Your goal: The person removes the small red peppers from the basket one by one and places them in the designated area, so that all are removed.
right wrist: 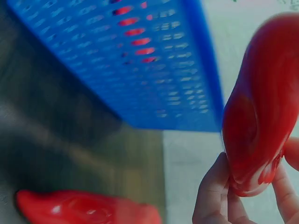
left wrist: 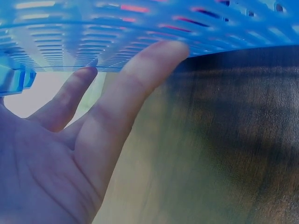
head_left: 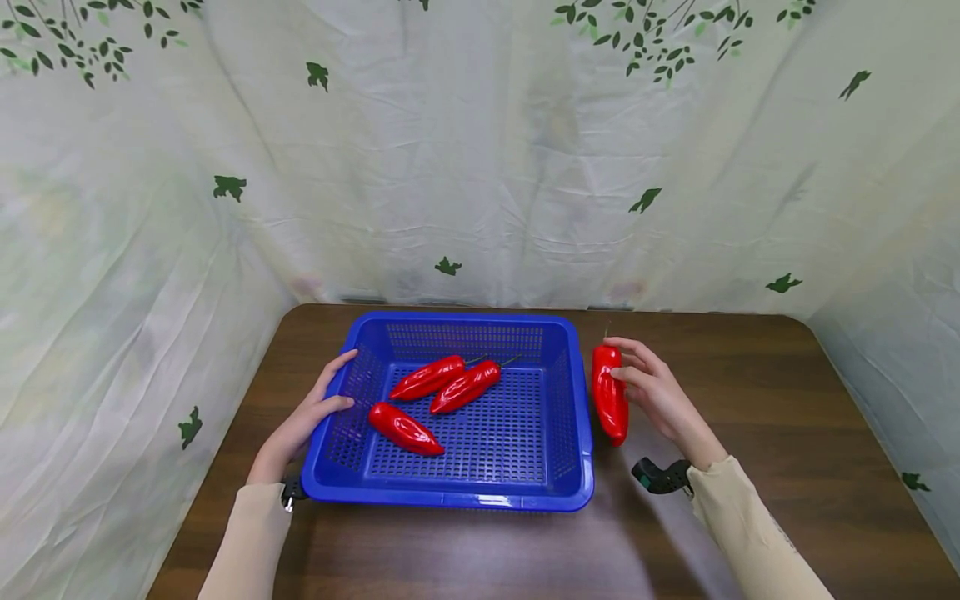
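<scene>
My right hand (head_left: 656,392) holds a glossy red chili pepper (head_left: 611,400) just beyond the basket's right side. In the right wrist view, the fingertips (right wrist: 215,191) grip one end of that pepper, and its thick body rises above them. My left hand (head_left: 303,421) touches the left side of the blue plastic basket (head_left: 450,497); its fingers and thumb (left wrist: 135,88) stay straight and spread against it. Inside the basket lie three more red peppers: one at the back (head_left: 429,377), one beside it (head_left: 467,388) and one nearer the front left (head_left: 405,429).
Another red pepper (right wrist: 84,207) lies on the table in the right wrist view; in the head view it is hidden. The brown wooden table (head_left: 787,467) extends right of the basket. A pale curtain (head_left: 495,167) with leaf prints hangs behind and at both sides.
</scene>
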`<action>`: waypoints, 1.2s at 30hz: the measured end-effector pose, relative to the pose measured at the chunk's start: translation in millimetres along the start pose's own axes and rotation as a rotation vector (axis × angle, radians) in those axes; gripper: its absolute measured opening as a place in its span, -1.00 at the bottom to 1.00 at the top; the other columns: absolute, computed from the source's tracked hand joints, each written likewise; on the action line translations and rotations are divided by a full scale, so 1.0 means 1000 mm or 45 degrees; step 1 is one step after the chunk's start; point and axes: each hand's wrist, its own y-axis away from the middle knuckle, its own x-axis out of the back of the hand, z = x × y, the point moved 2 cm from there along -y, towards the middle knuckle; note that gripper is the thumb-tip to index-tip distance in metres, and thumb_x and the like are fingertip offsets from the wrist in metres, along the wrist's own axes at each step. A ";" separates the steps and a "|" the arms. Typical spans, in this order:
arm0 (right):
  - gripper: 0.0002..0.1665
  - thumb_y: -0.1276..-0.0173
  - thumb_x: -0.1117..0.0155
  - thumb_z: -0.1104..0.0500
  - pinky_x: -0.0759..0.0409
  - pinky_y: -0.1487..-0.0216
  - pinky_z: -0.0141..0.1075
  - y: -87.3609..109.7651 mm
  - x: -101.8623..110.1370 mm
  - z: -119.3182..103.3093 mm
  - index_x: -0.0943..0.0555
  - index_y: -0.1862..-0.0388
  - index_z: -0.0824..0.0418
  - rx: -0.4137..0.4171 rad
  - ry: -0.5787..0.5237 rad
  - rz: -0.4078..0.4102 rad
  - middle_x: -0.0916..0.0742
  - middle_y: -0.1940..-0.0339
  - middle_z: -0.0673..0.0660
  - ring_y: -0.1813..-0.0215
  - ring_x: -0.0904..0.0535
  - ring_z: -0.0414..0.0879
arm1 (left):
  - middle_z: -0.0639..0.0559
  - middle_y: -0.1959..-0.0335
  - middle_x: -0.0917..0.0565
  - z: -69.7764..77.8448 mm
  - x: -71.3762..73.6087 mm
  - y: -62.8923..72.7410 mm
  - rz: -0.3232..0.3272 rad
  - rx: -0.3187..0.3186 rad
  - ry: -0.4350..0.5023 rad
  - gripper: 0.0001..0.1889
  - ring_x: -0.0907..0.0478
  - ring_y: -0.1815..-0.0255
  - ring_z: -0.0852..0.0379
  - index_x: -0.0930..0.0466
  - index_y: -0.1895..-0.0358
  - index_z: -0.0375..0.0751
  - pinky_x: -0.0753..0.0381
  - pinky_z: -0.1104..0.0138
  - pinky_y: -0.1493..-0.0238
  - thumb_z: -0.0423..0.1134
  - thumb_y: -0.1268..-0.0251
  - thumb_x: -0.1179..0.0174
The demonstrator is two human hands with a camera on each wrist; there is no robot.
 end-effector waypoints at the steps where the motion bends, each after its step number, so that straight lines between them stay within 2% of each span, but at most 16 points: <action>1: -0.49 -0.46 0.03 0.30 -0.59 0.06 -0.25 0.001 0.001 0.002 -0.25 -0.37 0.28 -0.006 0.005 0.008 -0.41 -0.21 0.34 0.00 -0.52 -0.05 | -0.26 -0.47 0.21 0.000 0.000 0.000 0.000 -0.002 -0.001 -0.28 -0.07 -0.30 -0.53 0.16 -0.50 0.31 -0.52 -0.13 0.04 -0.28 -0.42 0.07; 6: -0.49 -0.47 0.04 0.28 -0.57 0.03 -0.27 0.006 0.010 0.011 -0.25 -0.38 0.26 -0.033 0.011 0.046 -0.39 -0.23 0.35 -0.02 -0.50 -0.08 | -0.26 -0.47 0.23 0.000 0.000 0.000 -0.007 -0.010 0.001 -0.28 -0.05 -0.31 -0.53 0.17 -0.50 0.31 -0.51 -0.14 0.04 -0.29 -0.42 0.08; 15: -0.52 -0.47 0.06 0.29 -0.58 0.05 -0.25 0.011 0.024 0.026 -0.28 -0.35 0.27 -0.028 0.006 0.077 -0.50 -0.11 0.12 -0.02 -0.50 -0.09 | -0.27 -0.47 0.22 0.001 -0.001 0.001 -0.004 -0.010 0.006 -0.28 -0.05 -0.31 -0.53 0.17 -0.50 0.31 -0.50 -0.15 0.03 -0.30 -0.42 0.09; 25: -0.48 -0.47 0.02 0.25 -0.58 0.06 -0.30 0.014 0.035 0.034 -0.26 -0.39 0.25 -0.070 0.068 0.155 -0.45 -0.17 0.16 -0.02 -0.48 -0.13 | -0.26 -0.47 0.23 0.003 -0.003 0.003 0.005 -0.005 0.013 -0.28 -0.05 -0.31 -0.52 0.18 -0.51 0.29 -0.50 -0.15 0.02 -0.30 -0.41 0.09; 36: -0.55 -0.48 0.02 0.26 -0.57 0.11 -0.37 0.017 0.049 0.050 -0.34 -0.33 0.23 -0.051 -0.001 0.226 -0.52 -0.04 -0.02 0.05 -0.50 -0.19 | -0.26 -0.47 0.22 0.002 -0.003 0.002 0.015 -0.004 0.006 -0.29 -0.06 -0.30 -0.52 0.17 -0.51 0.29 -0.51 -0.14 0.04 -0.30 -0.42 0.09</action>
